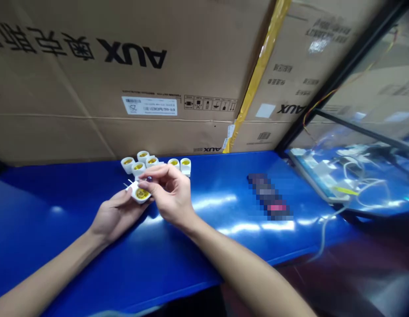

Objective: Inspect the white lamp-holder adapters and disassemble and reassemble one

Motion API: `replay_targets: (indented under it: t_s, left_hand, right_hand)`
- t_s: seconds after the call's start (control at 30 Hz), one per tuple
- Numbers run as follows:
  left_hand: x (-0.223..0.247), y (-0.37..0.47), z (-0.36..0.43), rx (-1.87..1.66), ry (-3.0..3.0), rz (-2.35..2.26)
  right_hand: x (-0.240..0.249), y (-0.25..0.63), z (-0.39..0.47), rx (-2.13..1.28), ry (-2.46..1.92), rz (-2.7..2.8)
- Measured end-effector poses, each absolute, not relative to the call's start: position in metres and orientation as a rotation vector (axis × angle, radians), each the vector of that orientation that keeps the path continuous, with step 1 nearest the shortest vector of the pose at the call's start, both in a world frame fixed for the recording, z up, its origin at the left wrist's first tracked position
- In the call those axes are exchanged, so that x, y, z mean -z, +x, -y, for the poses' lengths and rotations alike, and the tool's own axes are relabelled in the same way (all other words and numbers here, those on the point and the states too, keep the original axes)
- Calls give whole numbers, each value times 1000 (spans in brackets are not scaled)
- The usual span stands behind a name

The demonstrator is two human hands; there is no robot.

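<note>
My left hand [113, 215] holds a white plug-in lamp socket [140, 193], its round opening facing up with yellow inside. Two thin metal prongs stick out of the socket to the upper left. Over the opening, my right hand [173, 189] is closed in a pinch, with a small dark thing [149, 179] at the thumb and fingertip. What that small thing is, I cannot make out. Just beyond my hands, several similar white sockets [127, 164] stand on the blue table [220, 255], partly hidden by my right fingers. Two more sockets [185, 166] stand slightly to the right.
Large cardboard boxes [204, 57] form a wall behind the table. A blurred-out dark object [268, 196] lies on the right of the tabletop. Farther right, a black-framed rack [356, 134] holds a tray [318, 176] with white parts, and a pale cable [324, 235] hangs over the table's edge.
</note>
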State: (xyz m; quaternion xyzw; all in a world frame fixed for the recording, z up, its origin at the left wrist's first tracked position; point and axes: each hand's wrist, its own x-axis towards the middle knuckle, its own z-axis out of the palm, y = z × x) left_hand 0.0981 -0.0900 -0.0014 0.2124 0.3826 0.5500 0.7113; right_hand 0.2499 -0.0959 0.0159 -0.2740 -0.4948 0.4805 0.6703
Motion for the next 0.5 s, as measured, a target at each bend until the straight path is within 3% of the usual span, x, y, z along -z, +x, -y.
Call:
replay_targets:
  t_s: [0.5]
  left_hand:
    - [3,97,88,-1216,458,-857]
  right_hand:
    - [-16,257,94,-1045,-577,1220]
